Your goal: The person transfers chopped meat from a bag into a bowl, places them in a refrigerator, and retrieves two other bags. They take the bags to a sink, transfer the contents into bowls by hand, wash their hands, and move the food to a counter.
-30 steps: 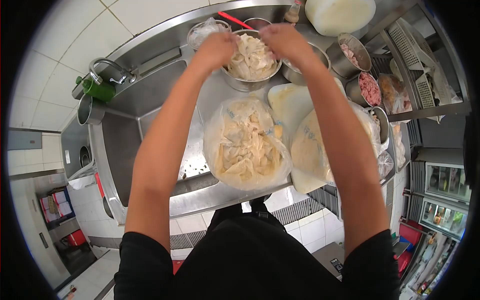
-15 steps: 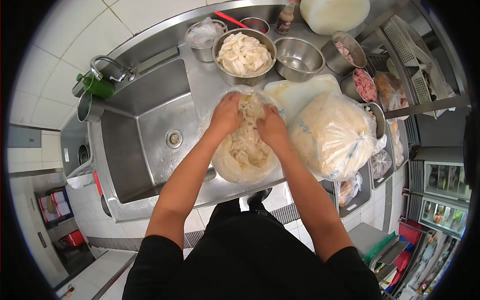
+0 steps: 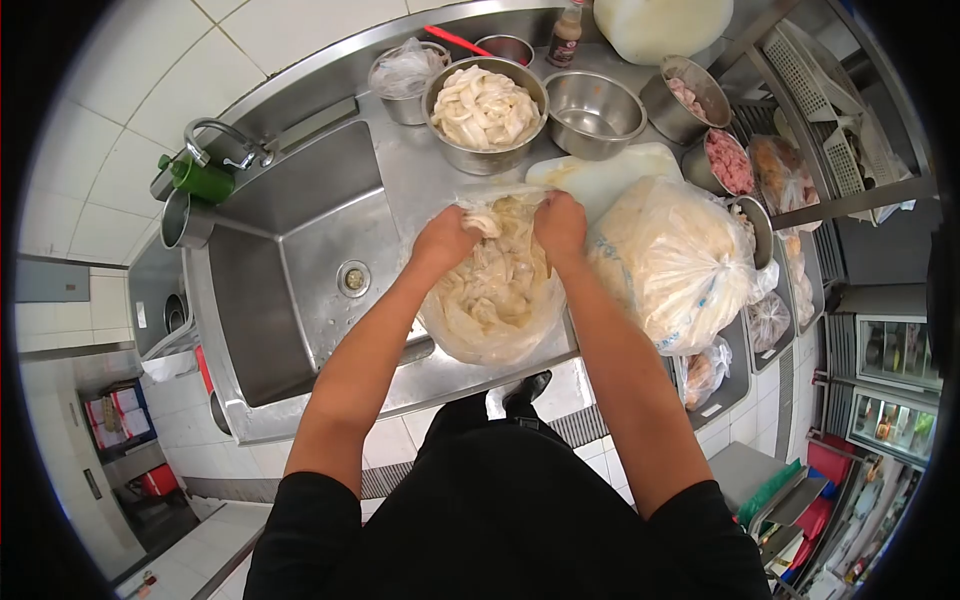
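An open clear plastic bag (image 3: 490,335) of pale, wet raw pieces (image 3: 505,275) stands at the counter's front edge, right of the sink. My left hand (image 3: 445,243) is closed at the bag's left side, a whitish piece (image 3: 484,222) at its fingertips. On the far right of the opening, my right hand (image 3: 560,228) is closed on the bag's rim; its fingertips are partly hidden. Just behind the bag is a steel bowl (image 3: 487,160) heaped with pale strips (image 3: 485,105). A large tied bag (image 3: 675,265) of similar pale contents sits beside my right forearm.
The steel sink (image 3: 330,210) with its faucet (image 3: 215,140) lies to the left. Behind are a steel bowl (image 3: 596,115), a white cutting board (image 3: 610,180), a red handle (image 3: 460,40) and a sauce bottle (image 3: 565,35). Pots of pink meat (image 3: 728,162) line the right.
My hands have come up out of the bag's contents toward its far rim. A whitish piece now shows at my left fingertips, and my right hand has closed on the rim.
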Demonstrator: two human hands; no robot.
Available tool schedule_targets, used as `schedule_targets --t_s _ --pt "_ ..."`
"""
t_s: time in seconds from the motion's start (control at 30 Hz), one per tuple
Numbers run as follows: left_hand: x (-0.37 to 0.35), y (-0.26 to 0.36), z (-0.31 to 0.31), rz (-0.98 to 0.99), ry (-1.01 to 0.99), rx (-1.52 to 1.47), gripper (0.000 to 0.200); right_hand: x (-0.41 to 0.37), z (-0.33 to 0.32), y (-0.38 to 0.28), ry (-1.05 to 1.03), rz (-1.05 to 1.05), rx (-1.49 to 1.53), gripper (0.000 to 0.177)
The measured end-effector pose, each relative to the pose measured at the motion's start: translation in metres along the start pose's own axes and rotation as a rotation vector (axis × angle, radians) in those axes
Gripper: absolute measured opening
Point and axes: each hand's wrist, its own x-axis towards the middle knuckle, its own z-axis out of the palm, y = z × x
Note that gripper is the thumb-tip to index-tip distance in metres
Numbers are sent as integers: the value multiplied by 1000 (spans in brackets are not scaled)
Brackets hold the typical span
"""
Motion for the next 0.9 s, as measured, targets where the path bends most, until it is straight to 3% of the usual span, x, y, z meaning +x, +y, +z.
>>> schedule_targets --t_s 0.07,0.13,0.2,0.3,0.33,0.4,0.57,0.63,0.73,0.9 --pt "-11 13 -15 5 -42 -57 43 6 -9 -5 25 40 81 21" --pt "-19 15 -14 10 -88 -115 40 14 -21 -10 -91 60 152 24" --pt "-28 8 -7 349 56 -60 39 16 -31 -14 -131 78 169 25" --pt "-48 5 -9 513 127 207 39 11 -41 -17 -196 25 149 27" --pt "-53 4 -3 515 125 207 39 7 -43 -17 -226 -43 111 29" --pt "-63 6 15 548 210 506 41 -6 -53 -22 -215 -75 108 31" --pt "-55 27 47 429 74 466 47 -35 -47 -13 -240 -55 194 36" --pt "-39 26 60 401 -32 591 52 -38 -23 9 -462 -13 226 40" --pt "-29 24 57 433 -77 542 46 -40 -24 7 -464 74 148 44" --pt "-28 2 30 556 -100 467 39 -42 -12 7 -414 27 169 46"
